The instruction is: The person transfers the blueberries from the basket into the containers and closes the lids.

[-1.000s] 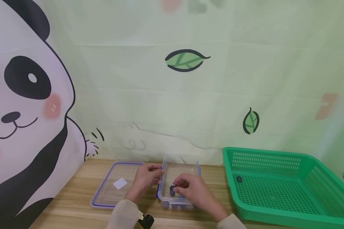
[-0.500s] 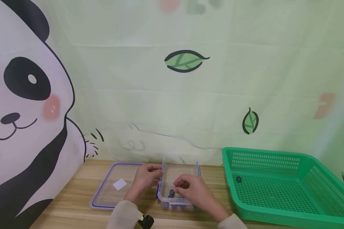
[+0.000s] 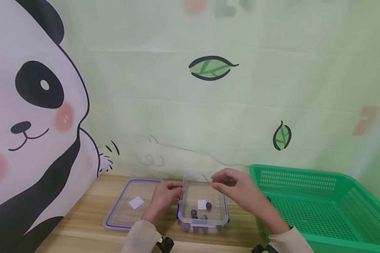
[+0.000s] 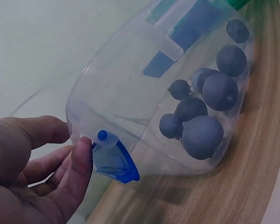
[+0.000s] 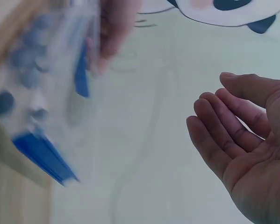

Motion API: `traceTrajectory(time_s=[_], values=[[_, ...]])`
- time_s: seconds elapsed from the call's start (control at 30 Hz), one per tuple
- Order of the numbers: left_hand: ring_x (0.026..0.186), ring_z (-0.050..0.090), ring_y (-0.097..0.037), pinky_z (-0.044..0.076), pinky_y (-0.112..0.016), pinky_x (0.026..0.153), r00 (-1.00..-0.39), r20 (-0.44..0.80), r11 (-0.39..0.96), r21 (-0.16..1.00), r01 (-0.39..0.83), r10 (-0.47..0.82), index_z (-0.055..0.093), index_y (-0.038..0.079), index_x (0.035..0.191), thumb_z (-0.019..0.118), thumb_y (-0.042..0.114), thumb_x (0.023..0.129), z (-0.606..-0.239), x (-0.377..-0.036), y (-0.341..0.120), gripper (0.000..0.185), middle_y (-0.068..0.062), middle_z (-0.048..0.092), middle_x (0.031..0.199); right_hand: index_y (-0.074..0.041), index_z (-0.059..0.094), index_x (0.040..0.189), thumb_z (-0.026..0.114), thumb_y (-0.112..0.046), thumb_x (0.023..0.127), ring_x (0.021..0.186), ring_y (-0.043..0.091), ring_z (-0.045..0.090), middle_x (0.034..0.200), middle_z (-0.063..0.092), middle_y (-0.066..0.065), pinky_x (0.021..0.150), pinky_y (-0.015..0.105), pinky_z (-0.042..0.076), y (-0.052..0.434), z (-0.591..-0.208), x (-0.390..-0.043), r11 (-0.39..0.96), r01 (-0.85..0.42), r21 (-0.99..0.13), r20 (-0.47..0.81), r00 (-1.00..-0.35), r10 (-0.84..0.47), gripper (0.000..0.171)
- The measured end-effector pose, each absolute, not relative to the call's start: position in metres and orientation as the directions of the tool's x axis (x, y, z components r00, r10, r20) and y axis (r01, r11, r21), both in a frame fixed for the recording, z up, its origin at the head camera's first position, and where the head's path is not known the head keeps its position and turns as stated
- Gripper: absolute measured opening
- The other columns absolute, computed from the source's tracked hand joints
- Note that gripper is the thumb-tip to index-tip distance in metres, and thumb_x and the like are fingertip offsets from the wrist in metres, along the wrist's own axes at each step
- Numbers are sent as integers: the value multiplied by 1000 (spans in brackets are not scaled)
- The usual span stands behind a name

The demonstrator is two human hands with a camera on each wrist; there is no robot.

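Observation:
A clear plastic box (image 3: 220, 222) with blue latches stands on the table, holding several blueberries (image 3: 194, 212) mostly gathered near its front. One blueberry (image 3: 208, 206) sits farther back, beside a white label. At the box's left wall, my left hand (image 3: 164, 198) pinches the rim; the left wrist view shows its thumb and fingers at the edge next to a blue latch (image 4: 114, 161). Over the box's right side is my right hand (image 3: 235, 186), raised and apart from it. In the right wrist view that hand's fingers (image 5: 212, 121) are loosely bent, with nothing between them and the thumb.
A clear lid (image 3: 118, 214) with a blue seal and white label lies left of the box. To the right stands a green perforated basket (image 3: 304, 171), with a blueberry (image 3: 268, 199) partly hidden behind my right forearm. A panda-printed cloth (image 3: 145, 88) hangs behind the table.
My right hand has lifted out of the box, up and to the right. A separate blueberry now shows near the label where that hand was. The left hand stays at the rim.

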State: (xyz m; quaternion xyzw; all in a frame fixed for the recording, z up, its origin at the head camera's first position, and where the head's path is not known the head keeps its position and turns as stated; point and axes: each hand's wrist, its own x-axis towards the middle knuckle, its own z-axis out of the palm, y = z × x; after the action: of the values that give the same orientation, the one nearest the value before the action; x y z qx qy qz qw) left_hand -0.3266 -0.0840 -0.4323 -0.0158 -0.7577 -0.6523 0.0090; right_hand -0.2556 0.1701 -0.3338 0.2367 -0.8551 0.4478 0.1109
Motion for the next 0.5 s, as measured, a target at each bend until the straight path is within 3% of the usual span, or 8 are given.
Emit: traceTrajectory(time_s=[0.33, 0.5], values=[[83, 69, -19, 65, -33, 71, -999, 34, 146, 989, 35, 9, 71, -10, 122, 75, 1, 92, -430, -327, -83, 32, -14, 75, 104, -9, 77, 117, 76, -21, 101, 94, 18, 74, 108, 77, 1, 80, 30, 62, 233, -289, -258, 578, -525, -625, 431, -849, -306, 20], [82, 69, -19, 66, -33, 71, -1000, 28, 148, 989, 29, 7, 71, -10, 122, 75, 1, 93, -433, -327, -84, 31, -14, 74, 104, -10, 75, 123, 74, -29, 102, 102, 20, 72, 114, 76, 3, 86, 35, 60, 268, -284, -272, 650, -457, -607, 366, -887, -282, 28]])
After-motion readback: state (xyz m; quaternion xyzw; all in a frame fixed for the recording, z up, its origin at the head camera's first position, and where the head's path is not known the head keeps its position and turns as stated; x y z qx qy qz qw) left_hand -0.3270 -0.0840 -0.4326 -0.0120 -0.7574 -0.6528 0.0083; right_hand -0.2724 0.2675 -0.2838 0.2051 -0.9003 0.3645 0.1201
